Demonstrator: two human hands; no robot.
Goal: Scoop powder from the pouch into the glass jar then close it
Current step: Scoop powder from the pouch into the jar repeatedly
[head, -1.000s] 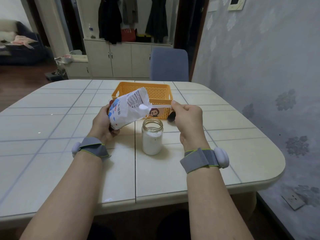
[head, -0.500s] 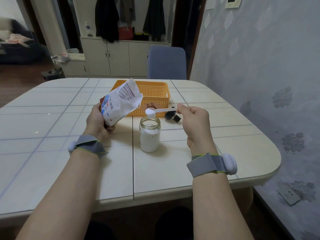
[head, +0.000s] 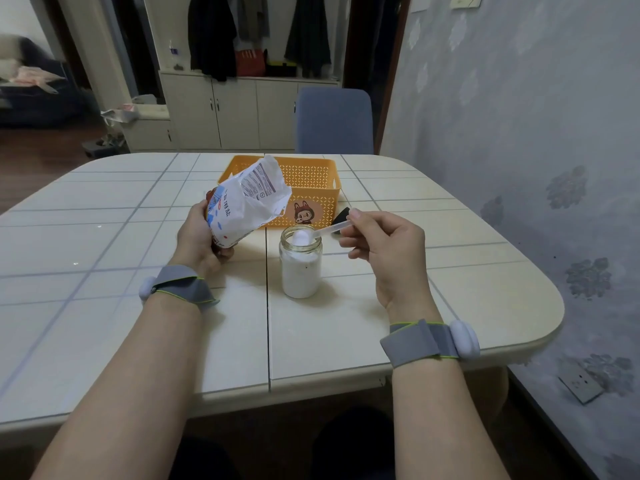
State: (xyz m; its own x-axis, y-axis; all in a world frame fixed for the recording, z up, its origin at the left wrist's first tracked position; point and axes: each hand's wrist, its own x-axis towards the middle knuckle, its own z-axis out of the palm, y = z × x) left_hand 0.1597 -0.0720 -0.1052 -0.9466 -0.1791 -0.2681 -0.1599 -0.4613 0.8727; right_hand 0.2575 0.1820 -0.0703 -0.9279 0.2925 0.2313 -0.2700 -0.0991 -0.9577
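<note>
A glass jar (head: 300, 271), mostly full of white powder and without a lid, stands upright on the table's middle. My left hand (head: 199, 235) grips a white pouch (head: 247, 204) from below, tilted with its torn mouth up and to the right, left of the jar. My right hand (head: 384, 244) pinches the handle of a clear plastic spoon (head: 327, 231). The spoon's bowl, heaped with white powder, sits inside the jar's mouth. A black lid (head: 342, 216) lies on the table behind my right hand, partly hidden.
An orange plastic basket (head: 311, 181) with a cartoon sticker stands just behind the jar and pouch. The cream tiled table (head: 138, 306) has a rounded edge at the right, close to the wall. A blue chair (head: 334, 119) stands at the far side.
My right hand drew the loaded spoon out of the pouch, carried it right, and lowered it into the jar's mouth. The pouch stayed tilted in my left hand.
</note>
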